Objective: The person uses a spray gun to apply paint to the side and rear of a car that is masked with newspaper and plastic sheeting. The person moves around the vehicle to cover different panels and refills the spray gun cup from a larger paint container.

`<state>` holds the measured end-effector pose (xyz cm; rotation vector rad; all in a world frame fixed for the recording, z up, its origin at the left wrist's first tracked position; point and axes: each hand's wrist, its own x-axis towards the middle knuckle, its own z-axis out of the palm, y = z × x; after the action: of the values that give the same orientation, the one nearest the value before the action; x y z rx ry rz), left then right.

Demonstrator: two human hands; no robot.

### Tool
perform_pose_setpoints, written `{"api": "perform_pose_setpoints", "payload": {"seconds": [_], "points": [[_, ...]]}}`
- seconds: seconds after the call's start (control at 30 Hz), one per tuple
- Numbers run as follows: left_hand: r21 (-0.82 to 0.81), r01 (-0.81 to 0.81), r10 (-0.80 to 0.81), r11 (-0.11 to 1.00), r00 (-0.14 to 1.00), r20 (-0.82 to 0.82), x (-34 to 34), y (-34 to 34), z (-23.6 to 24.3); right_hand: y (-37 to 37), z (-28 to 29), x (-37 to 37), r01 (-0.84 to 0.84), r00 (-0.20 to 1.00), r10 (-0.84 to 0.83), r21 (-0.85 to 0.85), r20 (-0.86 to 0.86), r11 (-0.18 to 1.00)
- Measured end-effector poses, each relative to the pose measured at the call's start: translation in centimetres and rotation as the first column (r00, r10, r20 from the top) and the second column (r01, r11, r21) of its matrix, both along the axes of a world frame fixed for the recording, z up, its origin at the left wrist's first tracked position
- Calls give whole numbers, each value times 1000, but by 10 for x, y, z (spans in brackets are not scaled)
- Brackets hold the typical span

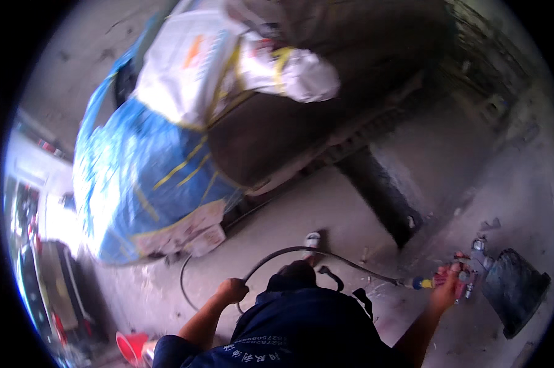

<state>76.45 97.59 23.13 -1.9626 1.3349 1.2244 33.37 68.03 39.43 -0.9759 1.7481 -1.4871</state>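
Fingers of the right hand [447, 289] are curled around the red-handled part of a spray gun [462, 275], at the right of the view. The exact position of each fingertip is too blurred to tell. A dark, flared cup [517, 293] stands out from the gun on the side away from the body, tilted, and bright metal fittings show between cup and handle. At the near end of the handle, a yellow-and-blue coupling [420, 283] joins the gun to a dark hose [301, 248].

The hose arcs leftward in front of the body and comes down to the left hand [231, 291], whose fingers are closed around it; a further bend shows just below the fist. A thinner loop of line lies to the left of that hand. Both forearms enter from below, beside a navy garment [301, 328] bearing pale print. One shoe [312, 240] shows beyond the hose on the grey floor [313, 208].

Farther out lies a vehicle body with a dark brown panel [277, 132], well apart from the gun. Blue plastic sheeting [145, 159] and a white cover [182, 70], edged with yellow tape, mask its left portion; a white-wrapped projection [313, 76] juts out above the panel. At lower left are a red bucket [131, 348] and a second car [50, 276].
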Motion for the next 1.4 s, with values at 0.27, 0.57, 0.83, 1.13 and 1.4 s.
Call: {"api": "perform_pose_setpoints", "payload": {"seconds": [0.27,0.57,0.83,1.13,1.4], "points": [[137,97,-48,986,946,-321,10,-163,-99,-85,-11,-42,-99,994,105,-138,40,986],[-228,324,-389,918,847,-363,-47,-349,-106,-205,-46,-122,232,968,-231,5,97,973],[-173,427,-461,888,821,-337,-156,-521,-109,-360,-48,-229,157,984,-159,33,77,987],[-267,336,-426,903,773,-470,-253,-718,-102,-556,-47,-306,144,984,-140,-36,113,989],[156,-174,229,972,844,-486,-346,-920,-158,-799,-73,-387,114,991,-110,-45,74,992]]}}
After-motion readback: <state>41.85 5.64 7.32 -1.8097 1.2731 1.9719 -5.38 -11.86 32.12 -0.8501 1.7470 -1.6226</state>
